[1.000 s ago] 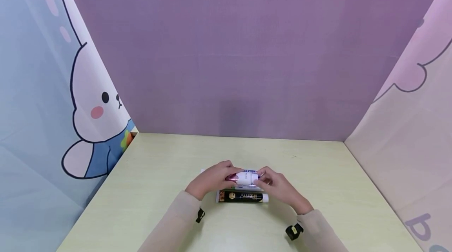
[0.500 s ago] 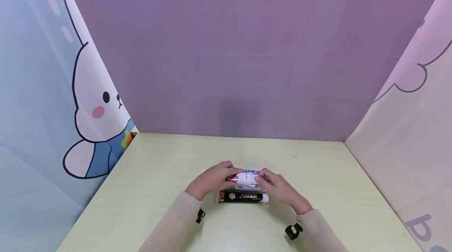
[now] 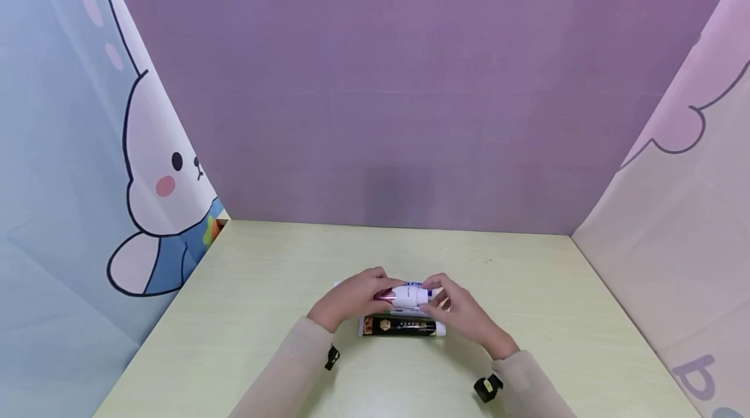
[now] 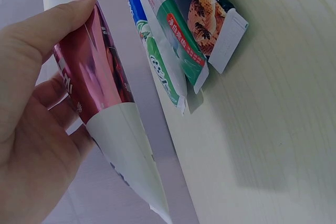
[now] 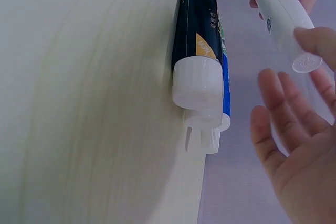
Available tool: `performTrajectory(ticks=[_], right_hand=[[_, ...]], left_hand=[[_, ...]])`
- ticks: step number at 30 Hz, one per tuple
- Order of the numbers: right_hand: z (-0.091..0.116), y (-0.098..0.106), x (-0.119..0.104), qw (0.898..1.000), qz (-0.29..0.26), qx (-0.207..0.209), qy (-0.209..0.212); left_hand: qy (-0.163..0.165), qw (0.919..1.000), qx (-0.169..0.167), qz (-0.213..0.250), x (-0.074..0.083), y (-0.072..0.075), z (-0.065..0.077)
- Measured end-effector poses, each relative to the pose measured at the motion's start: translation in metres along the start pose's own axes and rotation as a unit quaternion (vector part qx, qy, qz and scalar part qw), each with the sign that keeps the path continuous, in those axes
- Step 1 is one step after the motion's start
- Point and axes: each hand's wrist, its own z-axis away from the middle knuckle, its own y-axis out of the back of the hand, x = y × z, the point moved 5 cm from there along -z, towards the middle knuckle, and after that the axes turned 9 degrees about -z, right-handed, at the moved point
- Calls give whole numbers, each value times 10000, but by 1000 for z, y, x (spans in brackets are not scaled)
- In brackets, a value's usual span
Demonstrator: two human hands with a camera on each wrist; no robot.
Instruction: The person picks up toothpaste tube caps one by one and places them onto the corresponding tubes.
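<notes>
A red-and-white toothpaste tube (image 3: 401, 296) is held above the table by my left hand (image 3: 350, 299). In the left wrist view, its thumb lies across the red part of the tube (image 4: 105, 77), and the flat white tail points down. At the tube's white cap end (image 5: 289, 22) is my right hand (image 3: 465, 314). Its thumb lies against the cap, the index finger is partly hidden behind it, and the other fingers are spread. A black toothpaste tube (image 3: 410, 326), a green-and-white tube (image 4: 177, 35) and a blue-and-green tube (image 4: 152, 51) lie side by side beneath.
The pale wooden table (image 3: 263, 275) ends at a purple backdrop (image 3: 381, 92). Printed cloths hang at the left (image 3: 58, 144) and right (image 3: 691, 209). Small black wrist devices (image 3: 487, 388) sit at both sleeves.
My right thumb and index finger closed in over the cap half a second ago; now they are spread wider around it. My left hand and the tube stay nearly still.
</notes>
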Motion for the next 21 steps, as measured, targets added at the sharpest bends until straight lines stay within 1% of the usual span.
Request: performTrajectory(ticks=[4,7,13,21], right_hand=[[0,1,-2,9988,134,229,414],[1,2,-2,9979,187,247,563],[1,3,-1,9985,4,107,536],[1,3,-1,9997,-130,-14,225]], left_hand=[[-19,10000,2,-11,1,1,0],[-31,10000,8,-28,1,0,0],[-36,10000,-2,-60,1,0,0],[4,9999,-31,-116,1,2,1]])
